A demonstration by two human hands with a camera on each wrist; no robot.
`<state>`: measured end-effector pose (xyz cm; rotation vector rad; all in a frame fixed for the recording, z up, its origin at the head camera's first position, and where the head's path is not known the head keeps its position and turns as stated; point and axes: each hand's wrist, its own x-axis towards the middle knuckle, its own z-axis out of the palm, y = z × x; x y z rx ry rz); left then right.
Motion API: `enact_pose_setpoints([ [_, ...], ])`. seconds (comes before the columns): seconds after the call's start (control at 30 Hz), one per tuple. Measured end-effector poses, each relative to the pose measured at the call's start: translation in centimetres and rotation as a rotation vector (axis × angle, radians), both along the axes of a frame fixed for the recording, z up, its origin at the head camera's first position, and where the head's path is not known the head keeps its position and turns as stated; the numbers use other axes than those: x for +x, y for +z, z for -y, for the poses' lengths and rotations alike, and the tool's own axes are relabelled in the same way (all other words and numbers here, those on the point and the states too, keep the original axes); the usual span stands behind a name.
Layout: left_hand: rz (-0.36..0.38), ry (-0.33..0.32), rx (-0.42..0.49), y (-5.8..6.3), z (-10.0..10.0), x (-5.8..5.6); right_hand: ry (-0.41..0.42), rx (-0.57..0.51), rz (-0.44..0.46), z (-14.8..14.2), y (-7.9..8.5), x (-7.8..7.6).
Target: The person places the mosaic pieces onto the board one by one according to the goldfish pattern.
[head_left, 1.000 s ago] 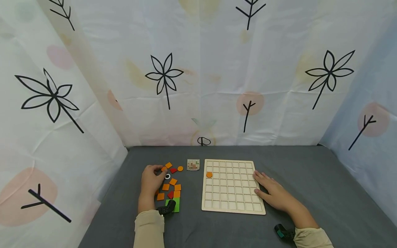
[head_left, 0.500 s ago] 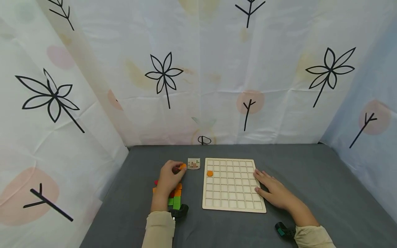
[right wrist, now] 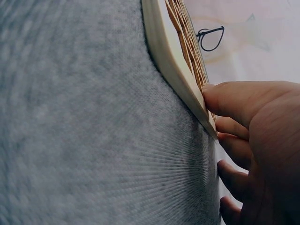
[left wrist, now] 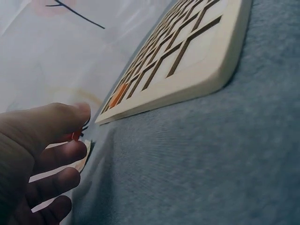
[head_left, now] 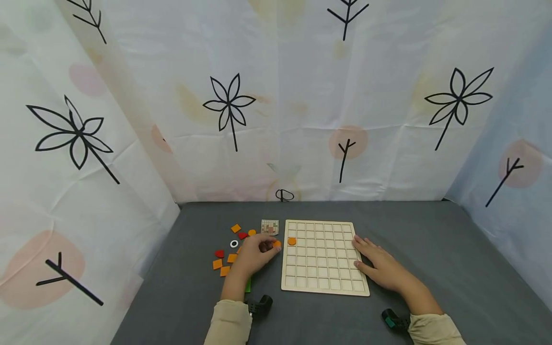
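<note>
Between thumb and forefinger, my left hand (head_left: pixel 255 255) pinches a small round orange piece (head_left: pixel 277 244), just left of the wooden grid board (head_left: pixel 326 293). In the left wrist view the held orange piece (left wrist: pixel 76 135) is mostly covered by the fingers. One orange disc (head_left: pixel 292 241) sits in a cell of the board's leftmost column, near the top. My right hand (head_left: pixel 379 264) rests at the board's right edge with its fingers extended. Its thumb touches the rim in the right wrist view.
Left of the board lie loose pieces: orange squares (head_left: pixel 217 264), red pieces (head_left: pixel 219 253), an orange disc (head_left: pixel 252 233) and a white ring (head_left: pixel 234 243). A green piece (head_left: pixel 247 286) is partly hidden by my left arm. A small pattern card (head_left: pixel 270 226) lies behind my left hand.
My left hand has picked up an orange round piece from the loose pieces and carried it right, towards the board. My right hand stays at the board's edge.
</note>
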<state>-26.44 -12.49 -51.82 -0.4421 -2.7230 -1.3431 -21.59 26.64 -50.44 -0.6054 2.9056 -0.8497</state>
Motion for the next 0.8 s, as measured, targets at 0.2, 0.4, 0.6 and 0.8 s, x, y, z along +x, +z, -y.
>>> enact_pose_setpoints([
  [0.2, 0.034, -0.071, -0.009, 0.2, -0.5, 0.5, -0.001, 0.005, 0.007, 0.0, 0.0, -0.1],
  [0.4, 0.05, -0.114, -0.047, 0.1, -1.3, 0.7, -0.004, 0.002, 0.01, 0.0, 0.1, 0.0],
  [0.6, 0.055, -0.121, -0.059, -0.1, -1.7, 0.8, -0.005, 0.001, 0.008, 0.0, 0.0, 0.0],
  [0.8, 0.059, -0.128, -0.062, -0.4, -1.8, 0.8, -0.004, 0.004, 0.009, 0.0, 0.0, 0.0],
])
